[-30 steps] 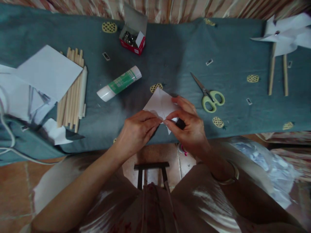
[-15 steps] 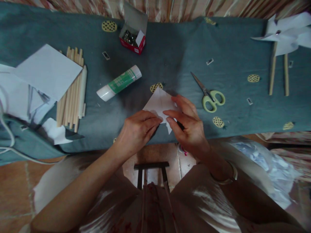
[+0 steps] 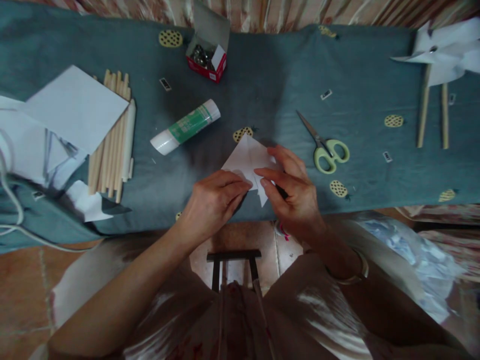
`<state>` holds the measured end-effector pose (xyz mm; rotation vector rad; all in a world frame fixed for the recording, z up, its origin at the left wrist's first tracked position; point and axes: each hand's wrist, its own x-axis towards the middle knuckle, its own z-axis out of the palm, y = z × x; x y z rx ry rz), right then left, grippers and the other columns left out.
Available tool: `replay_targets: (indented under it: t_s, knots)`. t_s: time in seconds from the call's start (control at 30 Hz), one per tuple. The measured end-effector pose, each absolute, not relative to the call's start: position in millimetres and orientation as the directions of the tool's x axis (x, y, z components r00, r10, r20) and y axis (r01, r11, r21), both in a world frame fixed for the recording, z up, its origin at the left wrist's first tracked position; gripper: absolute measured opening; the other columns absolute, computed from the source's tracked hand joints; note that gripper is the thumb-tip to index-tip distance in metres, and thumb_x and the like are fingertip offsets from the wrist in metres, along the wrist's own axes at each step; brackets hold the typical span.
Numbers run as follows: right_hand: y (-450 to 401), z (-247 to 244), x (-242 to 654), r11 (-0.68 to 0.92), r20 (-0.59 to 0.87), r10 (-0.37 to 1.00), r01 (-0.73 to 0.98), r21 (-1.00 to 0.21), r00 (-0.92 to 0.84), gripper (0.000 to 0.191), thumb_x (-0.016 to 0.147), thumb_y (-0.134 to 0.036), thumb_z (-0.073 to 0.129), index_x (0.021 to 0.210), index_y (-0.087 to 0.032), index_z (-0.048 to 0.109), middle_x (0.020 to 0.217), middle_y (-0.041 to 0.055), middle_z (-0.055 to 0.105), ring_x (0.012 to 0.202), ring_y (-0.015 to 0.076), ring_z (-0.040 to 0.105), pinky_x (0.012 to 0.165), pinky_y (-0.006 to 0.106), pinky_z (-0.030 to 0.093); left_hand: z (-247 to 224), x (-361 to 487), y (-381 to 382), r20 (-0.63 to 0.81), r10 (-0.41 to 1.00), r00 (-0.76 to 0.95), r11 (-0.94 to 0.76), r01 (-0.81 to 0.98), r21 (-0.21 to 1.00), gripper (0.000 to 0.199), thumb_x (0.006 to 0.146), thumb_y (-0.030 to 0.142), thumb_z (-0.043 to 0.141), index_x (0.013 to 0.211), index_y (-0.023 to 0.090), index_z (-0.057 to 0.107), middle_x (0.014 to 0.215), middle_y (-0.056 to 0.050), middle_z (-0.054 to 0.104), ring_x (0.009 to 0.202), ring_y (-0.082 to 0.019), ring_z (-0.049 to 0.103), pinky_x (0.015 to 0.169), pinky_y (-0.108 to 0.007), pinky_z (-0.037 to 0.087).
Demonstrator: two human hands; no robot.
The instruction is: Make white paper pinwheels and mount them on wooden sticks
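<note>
Two hands at a folded white paper near the tabletop's front edge.
The left hand (image 3: 213, 197) has thumb and fingers drawn together on the near edge of the folded paper (image 3: 242, 157), seemingly to keep it steady; the right hand (image 3: 294, 192) is loosely curled, thumb and forefinger slightly apart, fingertips touching the right side, likely to work the fold there, though I cannot tell whether they pinch a flap. The paper lies on the tabletop (image 3: 360, 70), its far corner pointed, a crease down the middle, a narrow tip jutting nearward. Scissors (image 3: 324, 151) and a glue tube (image 3: 185, 127) lie beyond, apparently kept aside within reach.
</note>
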<state>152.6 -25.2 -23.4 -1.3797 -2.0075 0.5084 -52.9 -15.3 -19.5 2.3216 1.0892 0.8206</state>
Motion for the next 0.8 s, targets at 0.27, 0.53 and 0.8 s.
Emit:
replay_targets:
  t_s: [0.27,0.53,0.8]
  knots:
    - [-27.4,-25.5,152.9,0.385,0.252,0.923,0.671,-0.634,-0.291,0.029,0.096,-0.022,0.05,0.114,-0.033,0.07,0.149,0.0021,0.055,0.146,0.029,0.043,0.121,0.055,0.04,-19.7,-52.8,-15.4,0.338,0.788,0.514,-0.601,0.526,0.602,0.017,0.099,0.017,0.058,0.102,0.013,0.074,0.099,-0.008,0.077,0.091,-0.018,0.074,0.083,-0.03,0.061]
    - [-32.1,-31.7,148.7,0.464,0.317,0.885,0.715,-0.524,-0.342,0.029,0.096,-0.016,0.047,0.112,-0.027,0.068,0.148,0.0092,0.055,0.149,0.0285,0.04,0.12,0.052,0.037,-20.3,-52.3,-15.7,0.341,0.786,0.516,-0.606,0.533,0.59,0.015,0.097,0.016,0.059,0.101,0.012,0.074,0.096,-0.009,0.076,0.088,-0.017,0.073,0.08,-0.028,0.061]
    - [-33.0,-42.8,144.1,0.526,0.443,0.828,0.748,-0.405,-0.343,0.029,0.098,-0.013,0.044,0.114,-0.028,0.063,0.142,0.0064,0.06,0.146,0.0271,0.045,0.112,0.049,0.045,-20.6,-48.1,-19.5,0.355,0.779,0.516,-0.621,0.563,0.545,0.016,0.097,0.016,0.059,0.104,0.01,0.071,0.096,-0.01,0.073,0.088,-0.019,0.072,0.078,-0.029,0.061]
